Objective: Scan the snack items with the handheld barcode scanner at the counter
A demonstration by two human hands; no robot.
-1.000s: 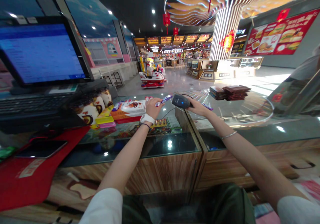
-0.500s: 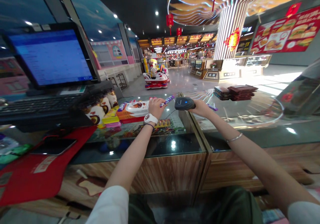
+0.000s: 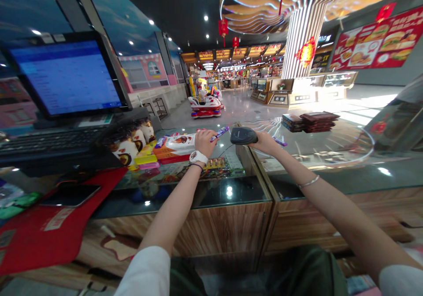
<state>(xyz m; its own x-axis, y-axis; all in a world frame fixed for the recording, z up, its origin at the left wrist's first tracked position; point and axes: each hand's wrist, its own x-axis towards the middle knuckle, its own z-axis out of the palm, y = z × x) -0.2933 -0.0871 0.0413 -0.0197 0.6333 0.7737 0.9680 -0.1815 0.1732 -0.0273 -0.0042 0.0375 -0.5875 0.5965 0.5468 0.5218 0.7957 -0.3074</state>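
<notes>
My left hand [image 3: 205, 142], with a white watch on its wrist, is closed on a small purple-wrapped snack bar [image 3: 220, 133] above the glass counter. In my right hand [image 3: 265, 143] is a black handheld barcode scanner [image 3: 243, 135], its head turned toward the bar with a small gap between them. Another purple-wrapped bar [image 3: 280, 141] lies on the glass just beyond my right hand. Left of my left hand, an orange and white snack box [image 3: 175, 148] rests on the counter.
A monitor [image 3: 69, 75] and keyboard [image 3: 42, 141] stand at the left. A phone [image 3: 72, 195] lies on a red mat [image 3: 56, 238]. Snack bags [image 3: 127, 150] sit beside the keyboard. Dark brown packets [image 3: 319, 122] are stacked on the right glass counter [image 3: 330, 144].
The blue light on top of the scanner has gone out. Both hands hold nearly the same place, and the view has shifted very slightly.
</notes>
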